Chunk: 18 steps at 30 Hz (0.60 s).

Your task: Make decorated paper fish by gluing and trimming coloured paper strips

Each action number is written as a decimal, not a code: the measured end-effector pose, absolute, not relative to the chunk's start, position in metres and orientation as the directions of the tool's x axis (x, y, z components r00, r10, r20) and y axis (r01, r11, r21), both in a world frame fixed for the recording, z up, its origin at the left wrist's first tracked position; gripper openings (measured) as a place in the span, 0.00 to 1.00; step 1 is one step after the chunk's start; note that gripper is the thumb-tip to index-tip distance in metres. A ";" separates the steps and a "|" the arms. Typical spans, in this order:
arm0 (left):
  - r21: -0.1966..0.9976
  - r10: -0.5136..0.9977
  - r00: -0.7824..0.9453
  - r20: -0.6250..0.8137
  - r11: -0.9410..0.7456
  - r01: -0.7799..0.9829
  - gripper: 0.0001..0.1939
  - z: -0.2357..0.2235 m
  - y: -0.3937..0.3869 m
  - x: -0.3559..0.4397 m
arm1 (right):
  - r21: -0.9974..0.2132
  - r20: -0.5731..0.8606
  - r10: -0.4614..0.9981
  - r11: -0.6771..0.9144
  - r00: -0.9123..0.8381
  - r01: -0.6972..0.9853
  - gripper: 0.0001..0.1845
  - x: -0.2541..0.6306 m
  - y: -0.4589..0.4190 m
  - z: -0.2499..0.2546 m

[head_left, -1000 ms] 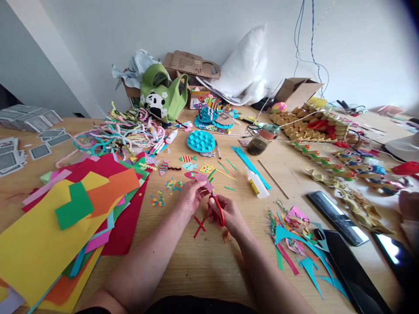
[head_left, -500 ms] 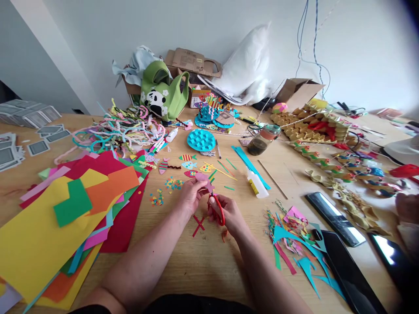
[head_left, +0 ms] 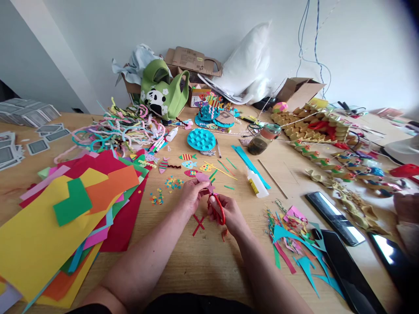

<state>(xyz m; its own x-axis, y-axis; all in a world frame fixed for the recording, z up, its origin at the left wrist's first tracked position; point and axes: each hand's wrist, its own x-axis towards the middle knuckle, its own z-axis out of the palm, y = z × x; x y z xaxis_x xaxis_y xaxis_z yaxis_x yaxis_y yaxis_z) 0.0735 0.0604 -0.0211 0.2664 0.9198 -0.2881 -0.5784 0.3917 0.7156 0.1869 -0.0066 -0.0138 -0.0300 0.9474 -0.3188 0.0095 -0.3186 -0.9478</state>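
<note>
Hands (head_left: 191, 195) over wd tbl (head_left: 193, 270), pale wall (head_left: 203, 26).

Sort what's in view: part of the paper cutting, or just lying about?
Part of it, judging by the hands and nearby paper:
- pink paper, in the left hand
- scissors, in the right hand
- probably the stack of coloured paper

Apparently just lying about:
- green bag
- jar
- cards
</note>
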 end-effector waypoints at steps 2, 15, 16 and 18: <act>0.717 0.918 0.271 -0.291 0.397 -0.573 0.10 -0.022 0.060 0.074 | -0.946 -0.323 0.946 -0.323 -0.028 0.011 0.26 0.187 -0.007 -0.014; 0.715 0.914 0.260 -0.312 0.406 -0.569 0.10 -0.022 0.060 0.074 | -0.947 -0.321 0.947 -0.321 -0.027 0.003 0.26 0.187 -0.007 -0.011; 0.715 0.913 0.261 -0.314 0.408 -0.568 0.10 -0.022 0.060 0.074 | -0.948 -0.318 0.948 -0.318 -0.028 0.001 0.26 0.187 -0.007 -0.011; 0.715 0.911 0.268 -0.313 0.412 -0.564 0.10 -0.021 0.060 0.074 | -0.948 -0.318 0.948 -0.318 -0.026 -0.001 0.26 0.187 -0.008 -0.010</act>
<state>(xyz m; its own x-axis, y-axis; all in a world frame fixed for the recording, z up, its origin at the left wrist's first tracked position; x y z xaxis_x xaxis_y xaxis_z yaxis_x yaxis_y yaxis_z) 0.0740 0.0601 -0.0214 0.2682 0.9110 -0.3134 -0.5642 0.4122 0.7154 0.1866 -0.0078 -0.0104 -0.0260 0.9476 -0.3184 -0.0011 -0.3185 -0.9479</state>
